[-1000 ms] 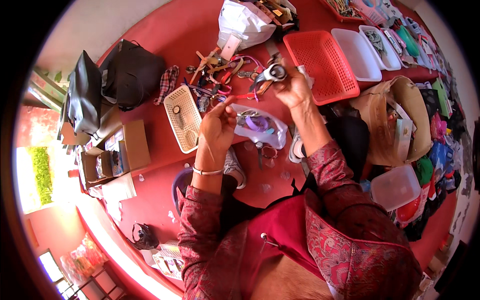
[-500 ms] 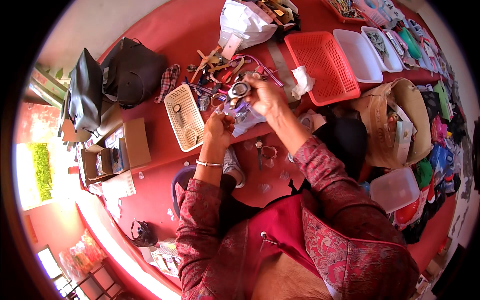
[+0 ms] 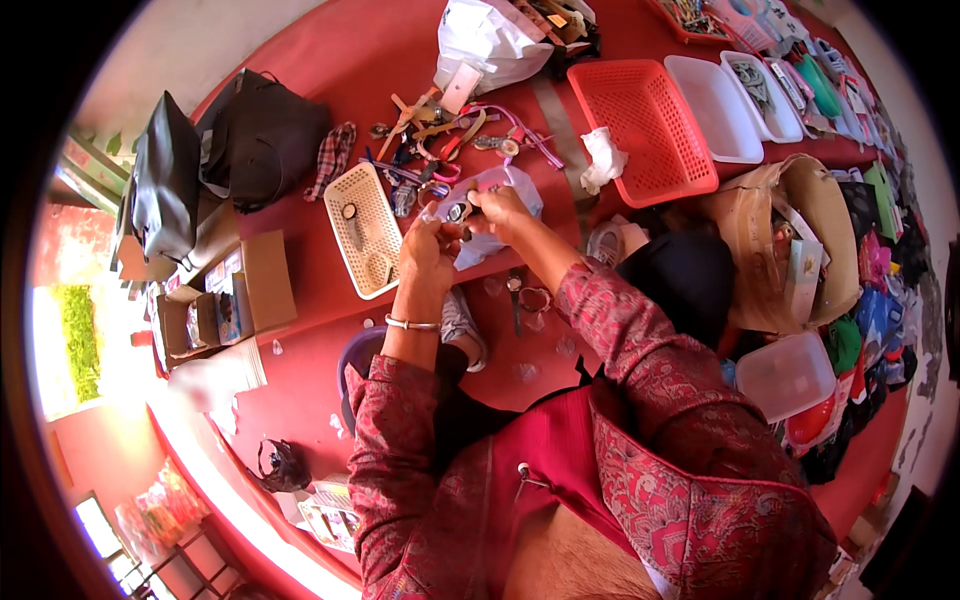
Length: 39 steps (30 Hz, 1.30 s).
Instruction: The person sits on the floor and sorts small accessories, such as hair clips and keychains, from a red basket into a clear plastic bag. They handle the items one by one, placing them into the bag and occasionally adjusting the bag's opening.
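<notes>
A wristwatch [image 3: 458,212] with a round face is held up over the near edge of the red-covered table. My right hand [image 3: 500,208] pinches it from the right. The fingers of my left hand [image 3: 428,248] are curled closed against its lower left side; part of the strap is hidden by them. A crumpled clear plastic bag [image 3: 522,190] lies just beyond and under my hands. Behind it spreads a pile of watches and straps [image 3: 440,140] in several colours. To the left stands a cream plastic basket [image 3: 340,240] with a watch [image 3: 350,212] inside.
A red basket [image 3: 690,190], a white tray [image 3: 735,145] and an open cardboard box [image 3: 745,240] stand at the right. Black bags [image 3: 265,145] and a small carton [image 3: 268,280] are at the left. On the red floor below lies another watch [image 3: 515,290].
My right hand has come down and left, bringing the wristwatch nearer my left hand. More of the strap pile and the clear bag now shows. The view has shifted slightly.
</notes>
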Available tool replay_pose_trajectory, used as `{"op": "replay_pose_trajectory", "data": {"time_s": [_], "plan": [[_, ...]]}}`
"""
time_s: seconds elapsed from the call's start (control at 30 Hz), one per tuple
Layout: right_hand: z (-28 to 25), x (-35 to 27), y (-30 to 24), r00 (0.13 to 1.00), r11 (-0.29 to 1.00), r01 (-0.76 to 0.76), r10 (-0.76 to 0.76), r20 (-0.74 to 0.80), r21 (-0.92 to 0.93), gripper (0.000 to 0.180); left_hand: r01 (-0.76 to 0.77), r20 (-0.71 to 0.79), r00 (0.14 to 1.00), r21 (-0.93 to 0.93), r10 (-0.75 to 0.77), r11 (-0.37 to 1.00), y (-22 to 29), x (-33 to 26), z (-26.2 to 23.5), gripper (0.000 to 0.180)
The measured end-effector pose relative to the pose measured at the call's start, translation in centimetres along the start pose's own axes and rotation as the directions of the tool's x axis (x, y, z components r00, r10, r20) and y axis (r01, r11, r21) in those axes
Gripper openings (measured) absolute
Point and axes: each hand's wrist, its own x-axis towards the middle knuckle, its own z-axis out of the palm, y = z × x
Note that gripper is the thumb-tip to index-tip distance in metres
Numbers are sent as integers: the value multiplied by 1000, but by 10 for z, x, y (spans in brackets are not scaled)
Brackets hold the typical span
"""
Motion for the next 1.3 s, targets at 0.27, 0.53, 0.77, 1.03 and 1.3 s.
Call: {"op": "replay_pose_trajectory", "data": {"time_s": [0.27, 0.53, 0.77, 1.03, 1.3], "plan": [[-58, -9, -18, 900, 126, 270, -386, 203, -955, 51, 20, 5, 1000, 29, -20, 999, 4, 1, 3, 34], [-80, -41, -61, 775, -559, 445, -151, 614, -700, 24, 1, -100, 995, -43, -5, 999, 8, 2, -3, 32], [-63, -48, -91, 317, -716, 457, -424, 848, -528, 13, -202, -117, 977, -202, 181, 958, 44, -19, -13, 15], [-43, -41, -91, 390, -730, 409, -402, 828, -548, 16, -56, -77, 996, -297, 34, 953, 39, -2, -24, 12], [-36, -29, -97, 629, -677, 464, -203, 750, -572, 15, -39, -59, 998, -206, 27, 978, 3, 30, -17, 8]]}}
